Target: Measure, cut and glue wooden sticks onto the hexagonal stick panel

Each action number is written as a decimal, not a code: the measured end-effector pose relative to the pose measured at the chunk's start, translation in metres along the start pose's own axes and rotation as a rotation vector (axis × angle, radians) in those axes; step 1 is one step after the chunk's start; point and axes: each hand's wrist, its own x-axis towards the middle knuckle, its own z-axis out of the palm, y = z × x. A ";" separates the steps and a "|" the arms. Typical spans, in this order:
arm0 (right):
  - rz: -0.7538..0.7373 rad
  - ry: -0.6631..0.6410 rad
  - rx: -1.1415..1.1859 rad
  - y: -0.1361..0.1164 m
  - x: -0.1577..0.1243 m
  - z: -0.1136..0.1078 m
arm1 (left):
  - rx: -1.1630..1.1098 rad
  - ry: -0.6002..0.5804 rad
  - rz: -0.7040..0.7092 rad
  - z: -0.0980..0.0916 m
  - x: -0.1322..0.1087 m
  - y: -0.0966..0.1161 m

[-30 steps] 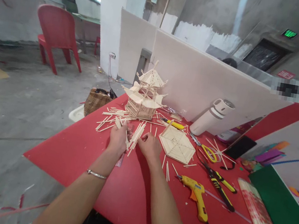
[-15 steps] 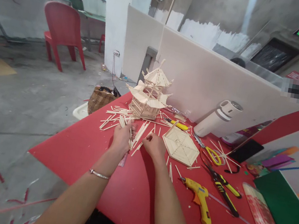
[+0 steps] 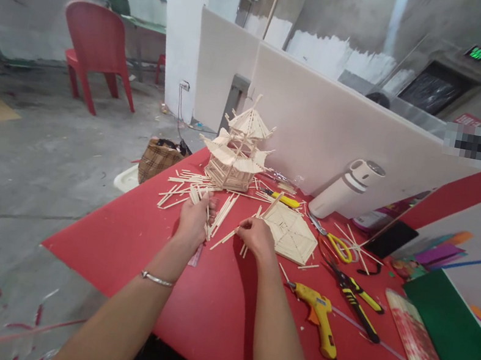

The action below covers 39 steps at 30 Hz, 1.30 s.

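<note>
My left hand (image 3: 194, 218) is closed around a small bunch of thin wooden sticks (image 3: 195, 195), whose ends stick out past the fingers. To its right, my right hand (image 3: 256, 235) is in a pinch low over the red table, with wooden sticks (image 3: 258, 211) showing above and below the fingers. Its fingertips partly hide what they grip. Loose sticks (image 3: 224, 211) lie between the hands. Behind them stands a pagoda model (image 3: 238, 155) built of sticks. A hexagonal stick panel (image 3: 291, 235) lies just right of my right hand. A ruler (image 3: 195, 256) shows partly beneath my left wrist.
On the red table (image 3: 126, 247) lie a yellow glue gun (image 3: 319, 315), pliers (image 3: 355, 293), scissors (image 3: 338, 247), a yellow-handled cutter (image 3: 286, 200) and a pack of sticks (image 3: 424, 352). A white flask (image 3: 345, 189) stands by the white partition (image 3: 326, 114).
My right hand has shifted slightly right, toward the hexagonal panel, and sticks now show above and below its fingers. My left hand keeps its bunch. The view has turned a little.
</note>
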 end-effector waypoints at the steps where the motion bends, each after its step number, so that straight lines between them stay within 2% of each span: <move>1: -0.003 -0.016 -0.001 0.000 0.000 -0.002 | 0.003 0.005 0.002 0.000 0.001 0.000; 4: 0.001 -0.036 -0.019 -0.004 -0.002 -0.004 | 0.011 0.010 0.006 -0.001 0.003 0.000; 10: 0.096 0.043 -0.320 -0.025 -0.003 0.001 | 0.025 0.012 0.001 -0.002 0.005 0.001; 14: 0.117 0.045 -0.416 -0.025 -0.004 -0.001 | 0.029 0.024 -0.011 -0.002 0.003 0.003; 17: 0.109 0.093 -0.330 -0.022 -0.008 -0.005 | 0.017 0.010 -0.010 -0.002 0.001 0.004; 20: -0.056 0.161 -0.183 -0.028 -0.010 -0.003 | -0.002 0.001 0.004 -0.002 0.001 0.004; 22: -0.181 0.155 -0.108 -0.037 -0.008 0.004 | -0.011 0.003 0.011 -0.003 0.002 0.004; 24: -0.220 0.127 -0.047 -0.044 -0.003 0.014 | -0.017 0.013 0.013 -0.003 0.002 0.004; 29: -0.160 0.118 -0.015 -0.042 0.008 0.032 | -0.027 0.031 -0.002 -0.003 0.001 0.005; 33: -0.112 0.116 -0.056 -0.035 0.011 0.030 | -0.031 0.024 -0.005 -0.001 -0.001 0.007; 39: -0.076 0.144 -0.160 -0.038 0.008 0.025 | -0.045 0.012 -0.020 -0.002 0.000 0.006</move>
